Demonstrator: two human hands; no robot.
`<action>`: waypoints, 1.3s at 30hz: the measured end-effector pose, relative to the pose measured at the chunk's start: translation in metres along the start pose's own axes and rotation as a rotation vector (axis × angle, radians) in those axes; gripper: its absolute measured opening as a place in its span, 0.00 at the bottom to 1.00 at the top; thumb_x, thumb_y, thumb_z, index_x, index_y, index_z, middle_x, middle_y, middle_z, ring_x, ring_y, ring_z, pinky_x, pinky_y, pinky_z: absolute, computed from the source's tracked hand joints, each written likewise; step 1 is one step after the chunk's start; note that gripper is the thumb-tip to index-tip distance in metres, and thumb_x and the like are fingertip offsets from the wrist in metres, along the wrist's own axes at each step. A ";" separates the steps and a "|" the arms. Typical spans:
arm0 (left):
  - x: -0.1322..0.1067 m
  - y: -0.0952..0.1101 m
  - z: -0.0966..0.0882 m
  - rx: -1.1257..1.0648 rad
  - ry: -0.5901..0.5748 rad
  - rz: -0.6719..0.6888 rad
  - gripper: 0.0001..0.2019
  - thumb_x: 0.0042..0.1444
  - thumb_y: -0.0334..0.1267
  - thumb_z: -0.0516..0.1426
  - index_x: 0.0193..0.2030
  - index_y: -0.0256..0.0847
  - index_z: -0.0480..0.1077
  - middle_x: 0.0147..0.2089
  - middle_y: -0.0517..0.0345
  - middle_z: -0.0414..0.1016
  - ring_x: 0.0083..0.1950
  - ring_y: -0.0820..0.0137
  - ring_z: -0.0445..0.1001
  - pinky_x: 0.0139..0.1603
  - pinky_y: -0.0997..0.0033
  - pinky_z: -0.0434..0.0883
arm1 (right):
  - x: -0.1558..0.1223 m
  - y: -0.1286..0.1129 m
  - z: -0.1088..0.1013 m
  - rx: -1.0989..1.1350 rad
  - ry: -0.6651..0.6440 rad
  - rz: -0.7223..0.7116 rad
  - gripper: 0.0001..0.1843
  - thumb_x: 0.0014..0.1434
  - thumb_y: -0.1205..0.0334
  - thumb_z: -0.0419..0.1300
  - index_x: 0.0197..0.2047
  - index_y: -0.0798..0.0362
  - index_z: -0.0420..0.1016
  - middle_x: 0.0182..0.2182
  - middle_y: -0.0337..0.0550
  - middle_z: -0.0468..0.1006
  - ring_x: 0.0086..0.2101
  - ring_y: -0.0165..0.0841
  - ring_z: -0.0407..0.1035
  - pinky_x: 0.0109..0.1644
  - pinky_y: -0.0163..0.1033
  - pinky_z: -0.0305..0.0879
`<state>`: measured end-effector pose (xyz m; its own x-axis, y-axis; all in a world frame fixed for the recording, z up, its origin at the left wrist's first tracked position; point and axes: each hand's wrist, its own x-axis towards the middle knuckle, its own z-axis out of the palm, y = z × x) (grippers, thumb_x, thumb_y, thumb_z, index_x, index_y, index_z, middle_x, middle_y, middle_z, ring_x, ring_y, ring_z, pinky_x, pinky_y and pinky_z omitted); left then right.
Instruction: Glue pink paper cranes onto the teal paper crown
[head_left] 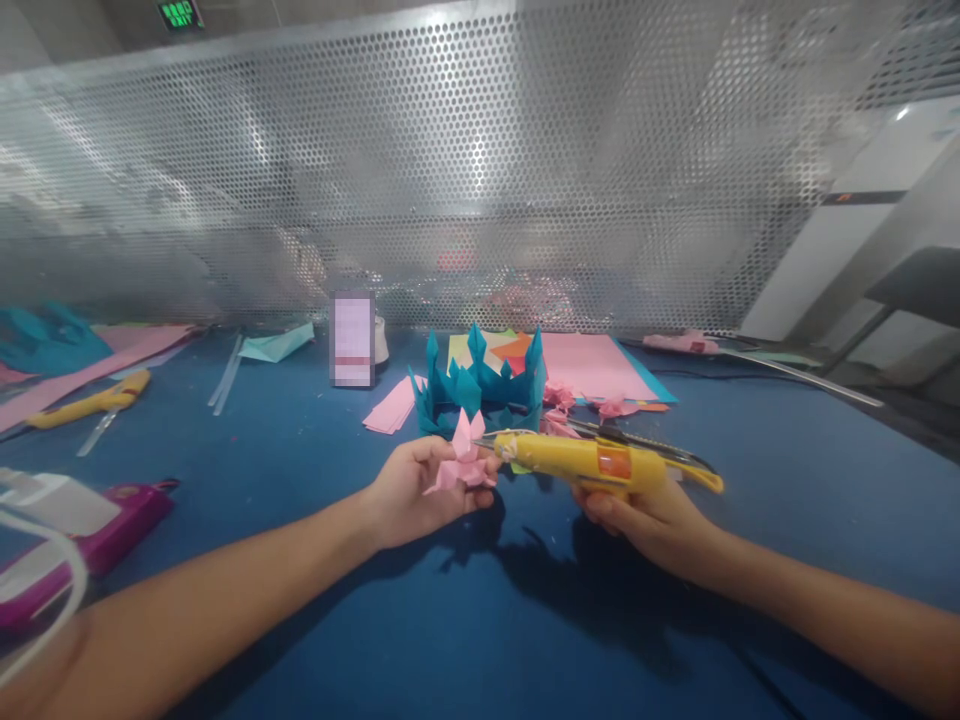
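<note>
My left hand point(420, 490) is closed on a small folded pink paper figure point(463, 465) with two upright points, held above the blue table. A yellow hot glue gun point(577, 457) is in my right hand point(652, 525), its nozzle pointing left. The nozzle tip is at the pink figure; whether they touch I cannot tell. Just behind stands a teal folded-paper crown point(480, 385) with pointed tips, its lower front partly covered by the figure and my fingers. Small pink folded pieces point(559, 395) lie behind the glue gun.
A stack of pink paper strips point(390, 405) lies left of the crown, near an upright phone point(352, 340). Coloured paper sheets point(589, 365) lie behind. At left are another yellow glue gun point(90, 398), glue sticks point(227, 375) and a magenta case point(127, 525). A perforated metal screen point(465, 150) bounds the back.
</note>
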<state>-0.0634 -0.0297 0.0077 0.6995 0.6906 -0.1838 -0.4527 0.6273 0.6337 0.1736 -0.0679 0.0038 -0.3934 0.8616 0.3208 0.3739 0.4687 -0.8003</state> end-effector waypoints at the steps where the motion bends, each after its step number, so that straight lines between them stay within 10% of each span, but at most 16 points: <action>1: 0.000 0.000 0.000 -0.014 0.012 0.017 0.10 0.40 0.31 0.53 0.30 0.30 0.72 0.30 0.50 0.72 0.33 0.69 0.68 0.39 0.66 0.63 | 0.000 -0.001 0.000 -0.006 0.005 -0.004 0.23 0.56 0.41 0.51 0.24 0.53 0.64 0.17 0.36 0.63 0.17 0.26 0.57 0.18 0.31 0.56; 28: -0.001 0.000 0.000 -0.027 0.028 0.035 0.10 0.40 0.30 0.53 0.30 0.31 0.72 0.35 0.49 0.72 0.33 0.70 0.68 0.38 0.68 0.63 | 0.001 -0.002 -0.002 -0.094 0.044 0.078 0.25 0.57 0.39 0.48 0.21 0.52 0.60 0.15 0.34 0.59 0.16 0.26 0.54 0.19 0.32 0.52; 39: 0.001 0.000 -0.001 -0.071 0.117 0.019 0.12 0.39 0.30 0.52 0.31 0.27 0.72 0.30 0.47 0.74 0.33 0.65 0.71 0.39 0.64 0.63 | 0.001 -0.001 -0.002 -0.165 0.013 -0.105 0.16 0.57 0.51 0.53 0.24 0.51 0.65 0.16 0.35 0.63 0.17 0.27 0.56 0.21 0.33 0.55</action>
<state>-0.0637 -0.0288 0.0064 0.6233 0.7372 -0.2610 -0.5063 0.6348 0.5837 0.1750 -0.0673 0.0058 -0.4270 0.8084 0.4051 0.4643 0.5804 -0.6690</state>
